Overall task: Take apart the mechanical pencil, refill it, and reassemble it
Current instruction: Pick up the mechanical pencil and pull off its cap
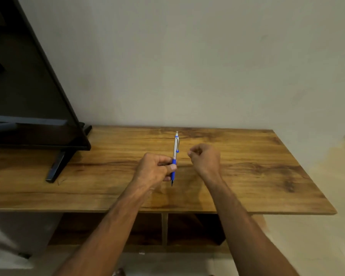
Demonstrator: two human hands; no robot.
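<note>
The mechanical pencil [175, 148] has a silver barrel, a blue grip, a metal clip and a dark tip. It stands nearly upright above the wooden tabletop [247, 172], tip pointing down. My left hand [157, 169] grips it around the blue grip. My right hand [205, 158] hovers a short way to the right of the pencil, apart from it, with its fingers curled and the fingertips pinched together. Whether something small sits between those fingertips is too fine to tell.
A black flat-screen television [28, 86] on a stand leg [57, 166] fills the left side of the tabletop. A pale wall rises behind. Open shelf compartments [163, 230] lie under the top. The table's right end drops off to a light floor [327, 176].
</note>
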